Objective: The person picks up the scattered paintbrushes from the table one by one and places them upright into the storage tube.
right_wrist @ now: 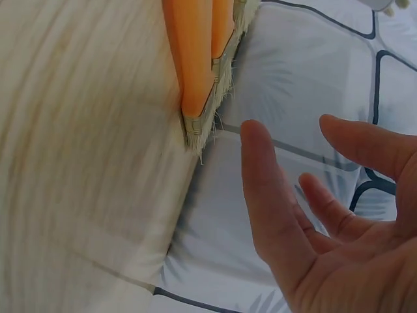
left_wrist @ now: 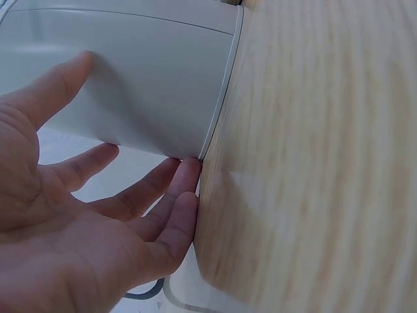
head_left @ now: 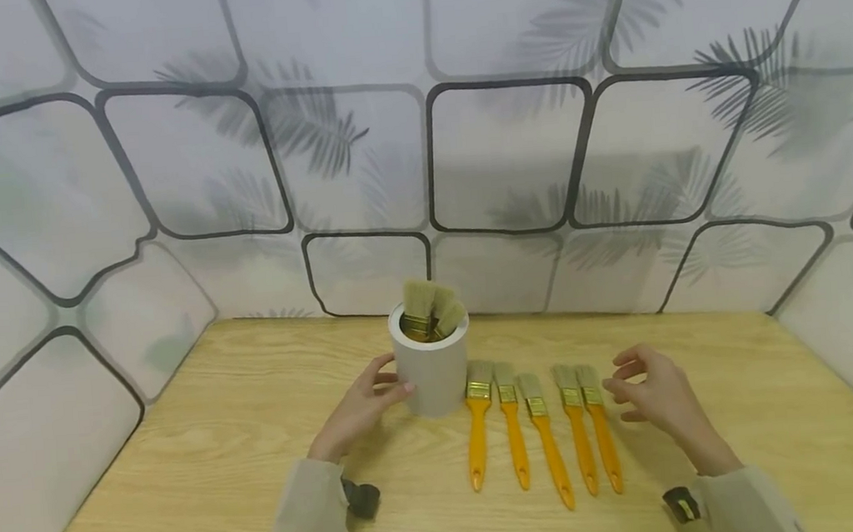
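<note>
Steadying the cup point(head_left: 432, 371): left hand point(head_left: 362, 409) rests against its left wall, fingers straight and relaxed, tips touching near the base, nothing gripped. The left wrist view shows the same, with the fingertips point(left_wrist: 186, 179) at the bottom edge where the cup point(left_wrist: 150, 85) meets the table point(left_wrist: 313, 163).

Right hand point(head_left: 650, 394) hovers just right of the brush row, fingers loosely spread and slightly bent, holding nothing. In the right wrist view the fingers point(right_wrist: 273, 195) are apart, with the nearest brush point(right_wrist: 195, 78) close but untouched.

Layout: five orange-handled brushes point(head_left: 537, 428) lie side by side on the table point(head_left: 185, 452), bristles toward the wall, handles toward the person. The leftmost is just beside the cup. Two brushes point(head_left: 429, 303) already stand in the cup, bristles up.

My read on doing this well:
- Take the rightmost brush point(head_left: 600, 428) first; it's nearest the right hand and its outer side is free.
- Pinch at the handle, not the bristles; the neighbours sit close, so lift straight up to avoid dragging them.
- Turn it handle-down before the rim.
- Left hand only touches; wrap the fingers more firmly round the cup, since it is tall and could tip if a handle knocks the rim.
- Aim for the open side of the cup, clear of the bristles already there.
</note>
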`<state>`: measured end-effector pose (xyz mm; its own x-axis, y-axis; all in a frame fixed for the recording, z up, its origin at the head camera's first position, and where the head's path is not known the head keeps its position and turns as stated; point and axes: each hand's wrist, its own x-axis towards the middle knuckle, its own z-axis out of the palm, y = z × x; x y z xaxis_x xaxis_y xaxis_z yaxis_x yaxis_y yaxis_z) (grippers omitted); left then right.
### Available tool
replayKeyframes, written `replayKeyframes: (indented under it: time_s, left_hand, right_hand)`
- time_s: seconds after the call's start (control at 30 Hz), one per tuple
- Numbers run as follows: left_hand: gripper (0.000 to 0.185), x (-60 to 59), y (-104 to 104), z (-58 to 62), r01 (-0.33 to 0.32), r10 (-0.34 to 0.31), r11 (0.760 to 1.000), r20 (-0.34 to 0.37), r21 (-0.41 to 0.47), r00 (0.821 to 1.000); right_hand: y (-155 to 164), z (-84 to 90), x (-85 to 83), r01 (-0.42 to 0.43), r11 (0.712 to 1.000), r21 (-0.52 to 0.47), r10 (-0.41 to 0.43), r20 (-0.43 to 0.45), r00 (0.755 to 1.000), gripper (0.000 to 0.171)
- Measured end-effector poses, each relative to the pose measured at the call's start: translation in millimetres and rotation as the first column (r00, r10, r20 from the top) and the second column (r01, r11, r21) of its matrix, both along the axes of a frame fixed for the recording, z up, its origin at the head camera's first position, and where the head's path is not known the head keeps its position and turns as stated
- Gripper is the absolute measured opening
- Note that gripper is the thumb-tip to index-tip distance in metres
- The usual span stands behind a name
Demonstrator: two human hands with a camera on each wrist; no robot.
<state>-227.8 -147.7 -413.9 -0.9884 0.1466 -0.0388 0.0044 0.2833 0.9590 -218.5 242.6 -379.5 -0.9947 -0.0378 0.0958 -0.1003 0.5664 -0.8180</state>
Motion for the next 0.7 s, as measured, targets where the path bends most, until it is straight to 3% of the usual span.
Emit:
replayKeyframes:
  time_s: [0.27,0.7]
  left_hand:
    - [0.068,0.1,5.7,0.0,0.019,-0.02,1.0,0.011,0.012,1.0]
    - [0.07,1.7,-2.3,4.9,0.041,-0.041,0.999,0.007,-0.009,0.999]
  right_hand:
    - [7.3,-4.2,-0.3,0.014,0.999,-0.039,-0.01,0.101,0.995,0.043]
    - [7.5,-15.3,-5.7,-0.008,0.991,-0.13,0.036,0.212,0.977,0.046]
